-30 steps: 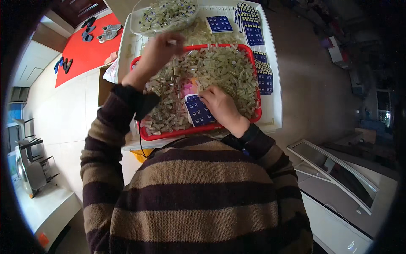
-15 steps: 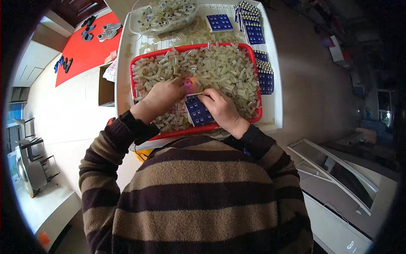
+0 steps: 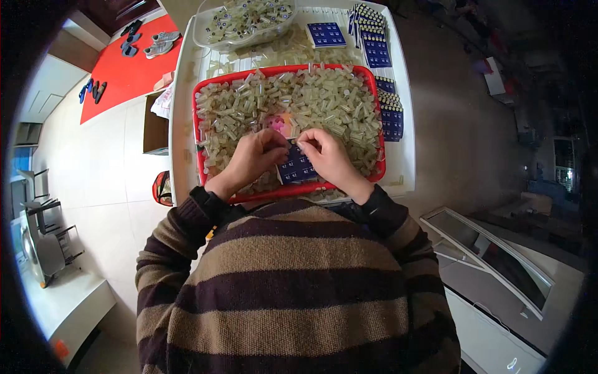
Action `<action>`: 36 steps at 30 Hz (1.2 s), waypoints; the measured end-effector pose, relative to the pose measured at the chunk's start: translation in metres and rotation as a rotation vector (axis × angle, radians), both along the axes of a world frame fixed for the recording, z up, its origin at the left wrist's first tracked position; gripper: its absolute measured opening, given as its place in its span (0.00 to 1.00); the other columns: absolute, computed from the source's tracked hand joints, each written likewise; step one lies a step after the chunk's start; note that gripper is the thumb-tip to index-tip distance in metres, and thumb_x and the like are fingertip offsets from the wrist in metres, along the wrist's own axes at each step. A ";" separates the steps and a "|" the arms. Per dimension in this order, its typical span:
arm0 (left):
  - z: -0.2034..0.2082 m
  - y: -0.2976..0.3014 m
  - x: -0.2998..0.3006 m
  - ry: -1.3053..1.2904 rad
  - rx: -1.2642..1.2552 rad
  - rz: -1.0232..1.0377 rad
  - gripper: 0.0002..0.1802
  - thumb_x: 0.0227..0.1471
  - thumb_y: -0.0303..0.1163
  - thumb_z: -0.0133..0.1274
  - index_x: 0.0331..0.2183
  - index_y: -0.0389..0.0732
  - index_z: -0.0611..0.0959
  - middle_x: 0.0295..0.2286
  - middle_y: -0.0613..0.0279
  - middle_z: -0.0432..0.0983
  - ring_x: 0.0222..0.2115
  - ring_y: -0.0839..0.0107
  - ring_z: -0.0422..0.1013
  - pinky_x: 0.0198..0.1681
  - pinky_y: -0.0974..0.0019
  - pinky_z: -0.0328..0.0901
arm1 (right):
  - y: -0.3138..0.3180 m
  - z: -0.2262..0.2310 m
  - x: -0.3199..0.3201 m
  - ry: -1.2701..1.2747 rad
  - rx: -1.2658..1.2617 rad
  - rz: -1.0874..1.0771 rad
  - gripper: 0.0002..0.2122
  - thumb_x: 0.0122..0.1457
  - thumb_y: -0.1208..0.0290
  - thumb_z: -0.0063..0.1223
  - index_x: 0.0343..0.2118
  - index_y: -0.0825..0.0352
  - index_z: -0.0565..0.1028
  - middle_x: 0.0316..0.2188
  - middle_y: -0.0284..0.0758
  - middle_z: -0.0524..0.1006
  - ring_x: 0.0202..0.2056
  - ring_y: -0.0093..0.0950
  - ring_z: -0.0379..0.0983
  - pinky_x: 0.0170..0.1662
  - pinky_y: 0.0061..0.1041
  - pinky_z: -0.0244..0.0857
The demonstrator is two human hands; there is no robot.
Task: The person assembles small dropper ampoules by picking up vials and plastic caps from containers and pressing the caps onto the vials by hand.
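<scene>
A red-rimmed tray (image 3: 289,68) in front of me is heaped with small clear, yellowish plastic tubes (image 3: 339,103). On the heap near the tray's front side lies a dark blue sheet (image 3: 296,171) printed with a grid of small pale marks. My left hand (image 3: 255,159) is closed in a pinch over the sheet's left far corner. Close to it, my right hand (image 3: 328,161) also pinches at the sheet's far edge. Whatever sits between the fingertips of either hand is too small to make out. Just beyond them shows a pink and orange patch (image 3: 280,123) among the tubes.
A clear plastic tub (image 3: 215,43) of tubes with dark-dotted ends stands at the far left of the white table (image 3: 403,163). A stack of blue sheets (image 3: 326,35) lies far right of it. Rows of tubes with blue labels (image 3: 375,50) line the right side.
My left hand has drawn back from the tubes toward me, to the sheet. A thin pale strip seen at my right fingertips before no longer shows clearly. My right hand has barely moved.
</scene>
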State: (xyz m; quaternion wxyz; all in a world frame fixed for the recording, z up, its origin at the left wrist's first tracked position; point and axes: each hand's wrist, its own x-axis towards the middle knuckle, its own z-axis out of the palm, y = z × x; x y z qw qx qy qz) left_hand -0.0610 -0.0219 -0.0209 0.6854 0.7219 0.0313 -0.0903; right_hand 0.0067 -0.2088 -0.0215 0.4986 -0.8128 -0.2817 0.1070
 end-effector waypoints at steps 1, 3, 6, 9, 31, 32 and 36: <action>-0.003 0.000 0.000 0.008 -0.046 0.000 0.06 0.52 0.23 0.53 0.34 0.33 0.75 0.28 0.64 0.74 0.30 0.80 0.70 0.32 0.74 0.67 | 0.001 -0.002 0.002 0.064 0.022 0.036 0.04 0.56 0.77 0.52 0.32 0.71 0.73 0.26 0.30 0.73 0.28 0.20 0.69 0.31 0.20 0.64; -0.006 0.000 0.000 -0.014 -0.003 -0.011 0.06 0.52 0.23 0.53 0.34 0.33 0.75 0.27 0.64 0.74 0.29 0.80 0.70 0.32 0.74 0.67 | 0.002 -0.005 0.004 0.192 0.065 0.105 0.03 0.57 0.77 0.51 0.32 0.71 0.72 0.25 0.27 0.73 0.27 0.15 0.65 0.30 0.17 0.62; -0.007 0.000 0.001 -0.059 0.084 -0.038 0.07 0.52 0.23 0.53 0.35 0.33 0.75 0.27 0.65 0.74 0.29 0.79 0.71 0.31 0.74 0.67 | 0.004 -0.006 0.002 0.208 0.066 0.102 0.03 0.57 0.77 0.51 0.32 0.71 0.72 0.25 0.26 0.72 0.26 0.15 0.64 0.30 0.17 0.61; -0.004 0.000 0.001 -0.037 0.118 -0.038 0.06 0.52 0.23 0.53 0.34 0.33 0.76 0.27 0.65 0.74 0.28 0.80 0.71 0.31 0.73 0.67 | 0.004 -0.010 0.002 0.205 0.059 0.105 0.03 0.57 0.77 0.51 0.33 0.71 0.72 0.25 0.25 0.71 0.26 0.14 0.64 0.30 0.17 0.61; 0.061 0.085 0.130 -0.421 0.370 0.258 0.11 0.49 0.33 0.56 0.34 0.37 0.81 0.25 0.55 0.79 0.24 0.70 0.75 0.28 0.66 0.68 | 0.008 -0.003 -0.003 -0.561 -0.274 0.195 0.04 0.53 0.74 0.54 0.31 0.65 0.72 0.29 0.38 0.70 0.29 0.40 0.72 0.29 0.34 0.68; 0.055 0.091 0.143 -0.521 0.425 0.334 0.11 0.49 0.34 0.55 0.34 0.38 0.81 0.25 0.54 0.79 0.24 0.68 0.75 0.28 0.65 0.68 | 0.008 -0.002 -0.004 -0.562 -0.273 0.200 0.04 0.53 0.74 0.54 0.31 0.65 0.72 0.29 0.38 0.70 0.29 0.40 0.72 0.29 0.34 0.68; 0.062 0.079 0.137 -0.633 0.698 0.354 0.13 0.48 0.38 0.55 0.32 0.38 0.81 0.25 0.51 0.78 0.25 0.60 0.75 0.28 0.60 0.69 | 0.005 0.001 0.001 -0.556 -0.283 0.109 0.04 0.53 0.74 0.53 0.31 0.65 0.73 0.29 0.37 0.70 0.28 0.39 0.72 0.29 0.33 0.68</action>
